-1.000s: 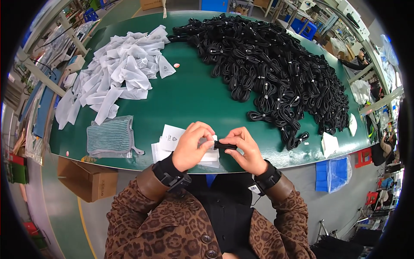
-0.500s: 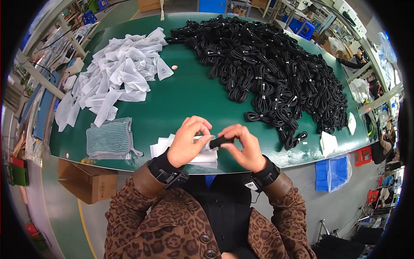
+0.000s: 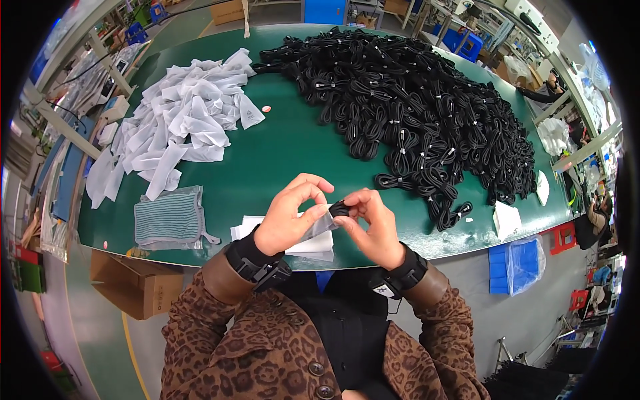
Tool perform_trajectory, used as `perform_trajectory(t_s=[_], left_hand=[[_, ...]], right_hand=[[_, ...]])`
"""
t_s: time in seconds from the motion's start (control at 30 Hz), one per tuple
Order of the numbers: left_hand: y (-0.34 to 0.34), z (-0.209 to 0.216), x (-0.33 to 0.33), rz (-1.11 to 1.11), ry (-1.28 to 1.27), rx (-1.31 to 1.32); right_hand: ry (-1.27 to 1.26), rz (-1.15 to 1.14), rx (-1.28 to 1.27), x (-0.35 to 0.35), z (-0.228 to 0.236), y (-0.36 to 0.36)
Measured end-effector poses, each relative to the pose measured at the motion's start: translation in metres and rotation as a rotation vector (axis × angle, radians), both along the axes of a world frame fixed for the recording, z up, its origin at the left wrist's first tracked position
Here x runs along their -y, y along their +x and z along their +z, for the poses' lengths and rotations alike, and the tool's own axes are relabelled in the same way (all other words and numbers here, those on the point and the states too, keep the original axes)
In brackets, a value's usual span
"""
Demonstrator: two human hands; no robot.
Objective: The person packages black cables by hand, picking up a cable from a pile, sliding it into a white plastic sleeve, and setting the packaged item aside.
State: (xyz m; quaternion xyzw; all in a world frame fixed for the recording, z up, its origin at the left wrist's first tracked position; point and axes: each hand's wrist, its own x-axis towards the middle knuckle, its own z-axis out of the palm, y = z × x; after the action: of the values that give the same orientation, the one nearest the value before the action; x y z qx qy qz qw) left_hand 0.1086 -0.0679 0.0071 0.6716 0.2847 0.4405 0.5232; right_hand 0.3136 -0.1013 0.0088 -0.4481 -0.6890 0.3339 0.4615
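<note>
Near the front edge of the green table, my left hand (image 3: 285,219) pinches a small translucent plastic bag (image 3: 316,227). My right hand (image 3: 375,229) grips a coiled black cable (image 3: 340,209) between thumb and fingers. The coil is at the bag's mouth; my fingers partly hide how far inside it is. Beneath my hands lies a short stack of flat white bags (image 3: 312,252). Farther right spreads a large heap of bundled black cables (image 3: 413,113), and on the far left is a heap of filled-looking whitish bags (image 3: 180,120).
A teal striped cloth in a clear bag (image 3: 169,219) lies left of my hands. White sheets (image 3: 507,221) sit near the right edge. Below the table are an open cardboard box (image 3: 137,283) and a blue bin with plastic (image 3: 516,265). Metal frames flank the table.
The black cable coil has turned between my hands, its looped end now showing. My right hand has shifted slightly left, and the bag's body now hangs lower under my left fingers.
</note>
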Motion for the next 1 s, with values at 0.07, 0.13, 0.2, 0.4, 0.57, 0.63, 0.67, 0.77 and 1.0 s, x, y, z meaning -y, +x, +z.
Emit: perform_trajectory(t_s=[0.07, 0.13, 0.2, 0.4, 0.57, 0.63, 0.67, 0.77, 1.0], left_hand=[[0.000, -0.001, -0.002, -0.028, -0.060, 0.087], [-0.009, 0.006, -0.011, -0.013, -0.158, 0.135], [-0.024, 0.021, -0.020, 0.034, -0.332, 0.274], [-0.099, 0.012, -0.071, 0.958, 0.384, -0.150], [-0.049, -0.005, -0.017, 0.421, 0.347, -0.341], [-0.026, -0.024, 0.005, 0.246, 0.223, -0.408], [-0.020, -0.035, 0.012, 0.249, 0.221, -0.407], [-0.004, -0.050, 0.024, 0.138, 0.348, -0.488], [0.009, -0.067, 0.034, 0.269, 0.464, -0.670]], right_hand=[[0.175, 0.116, 0.006, -0.002, 0.008, 0.001], [0.263, 0.169, 0.010, -0.006, 0.011, 0.003], [0.261, 0.060, 0.096, -0.010, 0.011, 0.010], [0.241, -0.361, 0.738, -0.054, -0.042, 0.104], [0.203, -0.371, 0.992, -0.055, -0.060, 0.115], [0.224, -0.345, 1.005, -0.054, -0.053, 0.113], [0.290, -0.254, 0.998, -0.052, -0.047, 0.112], [0.416, -0.079, 0.982, -0.046, -0.038, 0.108], [0.319, 0.082, 0.824, -0.021, -0.032, 0.079]])
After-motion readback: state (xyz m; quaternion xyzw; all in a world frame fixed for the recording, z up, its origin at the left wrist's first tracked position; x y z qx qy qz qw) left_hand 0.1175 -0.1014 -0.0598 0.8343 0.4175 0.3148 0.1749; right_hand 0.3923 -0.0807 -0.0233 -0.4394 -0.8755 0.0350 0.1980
